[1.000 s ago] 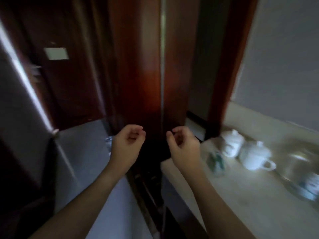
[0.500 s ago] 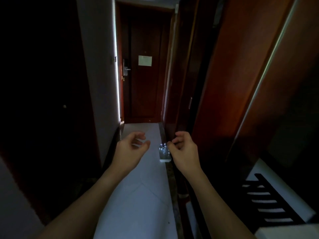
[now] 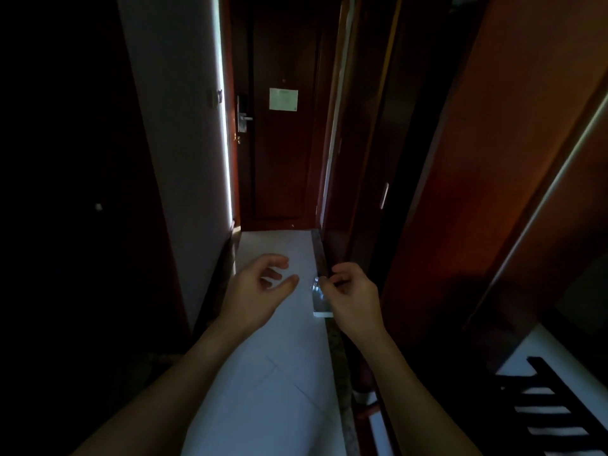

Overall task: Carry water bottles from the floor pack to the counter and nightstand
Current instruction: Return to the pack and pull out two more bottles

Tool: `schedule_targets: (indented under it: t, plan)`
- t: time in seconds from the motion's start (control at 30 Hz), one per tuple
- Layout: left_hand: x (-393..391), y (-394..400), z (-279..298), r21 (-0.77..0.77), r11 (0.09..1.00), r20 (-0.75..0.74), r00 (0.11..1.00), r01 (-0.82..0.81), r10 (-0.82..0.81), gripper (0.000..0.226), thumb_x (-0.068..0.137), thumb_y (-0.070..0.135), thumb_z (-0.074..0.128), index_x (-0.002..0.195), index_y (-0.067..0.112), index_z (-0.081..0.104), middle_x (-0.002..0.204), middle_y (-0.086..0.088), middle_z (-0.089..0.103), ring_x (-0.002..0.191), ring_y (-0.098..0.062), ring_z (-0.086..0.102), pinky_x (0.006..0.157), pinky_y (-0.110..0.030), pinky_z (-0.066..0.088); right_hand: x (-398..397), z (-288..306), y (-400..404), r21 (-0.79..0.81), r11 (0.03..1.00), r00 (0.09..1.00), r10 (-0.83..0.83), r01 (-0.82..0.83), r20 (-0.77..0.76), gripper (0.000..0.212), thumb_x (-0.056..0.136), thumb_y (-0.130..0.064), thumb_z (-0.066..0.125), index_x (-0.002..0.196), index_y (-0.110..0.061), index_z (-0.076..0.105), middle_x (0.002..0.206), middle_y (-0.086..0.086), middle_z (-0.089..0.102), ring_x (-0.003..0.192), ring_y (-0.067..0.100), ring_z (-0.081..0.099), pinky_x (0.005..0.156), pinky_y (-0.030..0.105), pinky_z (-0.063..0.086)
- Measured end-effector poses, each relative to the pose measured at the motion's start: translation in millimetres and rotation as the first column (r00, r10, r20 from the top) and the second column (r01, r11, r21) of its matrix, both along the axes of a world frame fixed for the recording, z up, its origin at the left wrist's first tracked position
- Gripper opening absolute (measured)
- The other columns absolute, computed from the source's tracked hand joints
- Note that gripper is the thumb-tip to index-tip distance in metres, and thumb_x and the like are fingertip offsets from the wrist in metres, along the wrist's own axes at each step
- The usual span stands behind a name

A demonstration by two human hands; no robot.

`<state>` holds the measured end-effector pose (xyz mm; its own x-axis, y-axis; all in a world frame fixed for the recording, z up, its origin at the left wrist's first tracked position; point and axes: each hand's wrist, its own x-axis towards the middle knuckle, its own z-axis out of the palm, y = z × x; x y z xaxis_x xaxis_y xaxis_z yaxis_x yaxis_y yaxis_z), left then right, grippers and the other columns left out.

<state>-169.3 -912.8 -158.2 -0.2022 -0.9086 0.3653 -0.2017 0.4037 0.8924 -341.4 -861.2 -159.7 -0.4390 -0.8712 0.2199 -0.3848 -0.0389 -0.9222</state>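
A shrink-wrapped pack of water bottles (image 3: pixel 319 299) stands on the pale hallway floor (image 3: pixel 269 373), against the dark strip along the right wall. Most of it is hidden behind my right hand (image 3: pixel 353 294), which is held in the air in front of it with fingers loosely curled and nothing in them. My left hand (image 3: pixel 260 287) hovers to the left of the pack, fingers apart and empty. Both hands are well above the floor and do not touch the pack. The counter and nightstand are out of view.
A narrow hallway runs ahead to a dark wooden door (image 3: pixel 283 133) with a metal handle (image 3: pixel 243 118) and a white notice. Dark wood wardrobe panels (image 3: pixel 460 192) line the right side, a pale wall (image 3: pixel 177 126) the left. A black slatted rack (image 3: pixel 552 409) sits at lower right.
My view swung left from the counter with its cups and bottles to the hallway, then moved closer to the pack. Both hands stayed raised and empty; the left fingers spread slightly.
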Motion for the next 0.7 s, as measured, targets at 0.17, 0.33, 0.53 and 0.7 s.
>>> schedule_targets:
  t: [0.17, 0.33, 0.53, 0.7]
  plan:
    - [-60.5, -109.3, -3.4, 0.018, 1.0, 0.039, 0.999, 0.014, -0.014, 0.029, 0.082, 0.017, 0.076, 0.096, 0.039, 0.063, 0.101, 0.013, 0.068, 0.091, -0.013, 0.065, 0.081, -0.036, 0.056, -53.7, -1.3, -114.4, 0.012, 1.0, 1.0, 0.009, -0.009, 0.025, 0.023, 0.085, -0.021, 0.074, 0.103, -0.024, 0.059, 0.095, -0.001, 0.068, 0.08, 0.011, 0.066, 0.065, 0.011, 0.048]
    - [-102.2, -222.6, 10.1, 0.027, 1.0, 0.062, 0.998, 0.004, -0.006, 0.022, 0.084, 0.016, 0.073, 0.104, 0.024, 0.067, 0.101, 0.012, 0.067, 0.093, -0.01, 0.063, 0.079, -0.026, 0.052, -89.2, 9.6, -230.6, 0.025, 0.999, 0.999, 0.039, -0.04, 0.035, 0.031, 0.086, -0.022, 0.074, 0.113, -0.016, 0.061, 0.102, 0.001, 0.068, 0.087, 0.013, 0.067, 0.079, 0.027, 0.056]
    - [-114.1, -335.5, 13.9, 0.032, 0.999, 0.033, 0.999, -0.035, 0.034, 0.022, 0.085, 0.015, 0.073, 0.106, 0.021, 0.068, 0.099, 0.012, 0.068, 0.092, -0.009, 0.064, 0.081, -0.028, 0.054, -104.9, 12.4, -343.0, 0.041, 0.998, 0.998, 0.052, -0.053, 0.019, 0.034, 0.086, -0.025, 0.074, 0.116, -0.021, 0.059, 0.106, -0.002, 0.067, 0.089, 0.01, 0.066, 0.084, 0.035, 0.058]
    - [-114.7, -444.1, 1.6, 0.038, 0.999, 0.032, 0.999, -0.037, 0.036, 0.022, 0.084, 0.016, 0.074, 0.105, 0.023, 0.068, 0.098, 0.012, 0.068, 0.092, -0.009, 0.064, 0.079, -0.025, 0.053, -110.2, 4.3, -447.9, 0.071, 0.997, 0.999, 0.029, -0.026, -0.036, 0.038, 0.087, -0.026, 0.073, 0.121, -0.018, 0.059, 0.108, -0.004, 0.066, 0.086, 0.004, 0.064, 0.081, 0.031, 0.058]
